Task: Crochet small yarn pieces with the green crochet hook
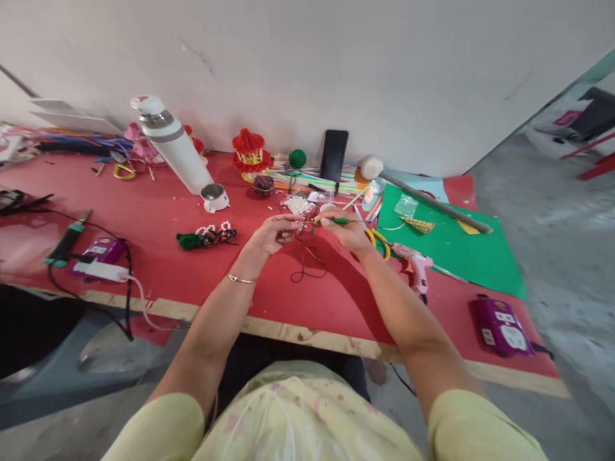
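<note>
My left hand (273, 235) pinches thin yarn strands over the red table (168, 224), its fingertips close to my right hand. My right hand (346, 230) grips a green crochet hook (335, 221) that points left toward the left fingers. Dark and orange yarn (307, 264) hangs from between both hands and loops onto the table. A small bag of white beads (298, 204) lies just beyond my fingers. Finished beaded pieces in green, dark and white (206, 237) rest to the left of my left hand.
A white bottle (173, 144) leans at the back with its cap (214, 197) beside it. A phone (334, 155), green yarn ball (297, 158), red ornament (248, 152) stand by the wall. Pink glue gun (416, 264), yellow scissors (379, 241), green sheet (451, 246), purple power strips (502, 325).
</note>
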`<state>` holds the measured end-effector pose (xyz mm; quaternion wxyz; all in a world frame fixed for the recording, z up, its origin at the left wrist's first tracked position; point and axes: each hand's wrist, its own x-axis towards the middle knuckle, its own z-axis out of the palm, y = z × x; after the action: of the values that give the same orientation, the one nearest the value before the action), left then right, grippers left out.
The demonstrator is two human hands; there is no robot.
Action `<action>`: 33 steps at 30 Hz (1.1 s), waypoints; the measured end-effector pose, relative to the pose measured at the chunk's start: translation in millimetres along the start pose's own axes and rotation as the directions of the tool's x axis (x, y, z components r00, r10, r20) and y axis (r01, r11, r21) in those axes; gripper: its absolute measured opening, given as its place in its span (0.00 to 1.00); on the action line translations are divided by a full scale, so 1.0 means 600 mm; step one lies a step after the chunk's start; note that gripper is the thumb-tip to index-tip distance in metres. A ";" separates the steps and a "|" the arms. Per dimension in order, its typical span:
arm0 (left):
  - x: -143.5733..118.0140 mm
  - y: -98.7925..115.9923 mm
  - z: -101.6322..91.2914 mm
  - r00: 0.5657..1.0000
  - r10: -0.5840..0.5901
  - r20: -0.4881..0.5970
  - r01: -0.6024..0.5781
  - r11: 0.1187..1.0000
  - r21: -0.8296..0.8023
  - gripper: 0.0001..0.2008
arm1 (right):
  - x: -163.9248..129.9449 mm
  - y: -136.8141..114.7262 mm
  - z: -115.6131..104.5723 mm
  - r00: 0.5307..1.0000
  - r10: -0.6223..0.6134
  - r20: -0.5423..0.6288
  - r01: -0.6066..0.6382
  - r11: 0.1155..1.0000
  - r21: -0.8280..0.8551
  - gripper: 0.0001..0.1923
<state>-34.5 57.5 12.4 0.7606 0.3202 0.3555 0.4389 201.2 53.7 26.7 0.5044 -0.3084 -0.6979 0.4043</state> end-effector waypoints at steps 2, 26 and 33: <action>0.000 -0.001 0.000 1.000 -0.018 0.017 0.018 1.000 -0.007 0.18 | -0.001 0.006 0.000 0.999 0.041 0.001 -0.041 0.998 0.048 0.10; -0.002 0.003 0.015 1.000 -0.026 0.009 0.027 0.993 -0.118 0.21 | -0.015 0.029 0.054 0.977 -0.206 -0.062 0.191 0.964 -0.186 0.10; 0.006 -0.004 -0.008 0.997 -0.061 -0.046 0.062 0.998 0.032 0.14 | 0.009 -0.007 -0.012 0.984 -0.083 0.155 0.113 0.975 -0.190 0.09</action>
<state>-36.0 60.9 7.2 0.7599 0.3119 0.3897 0.4164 206.2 57.7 34.0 0.4382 -0.2919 -0.7840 0.3288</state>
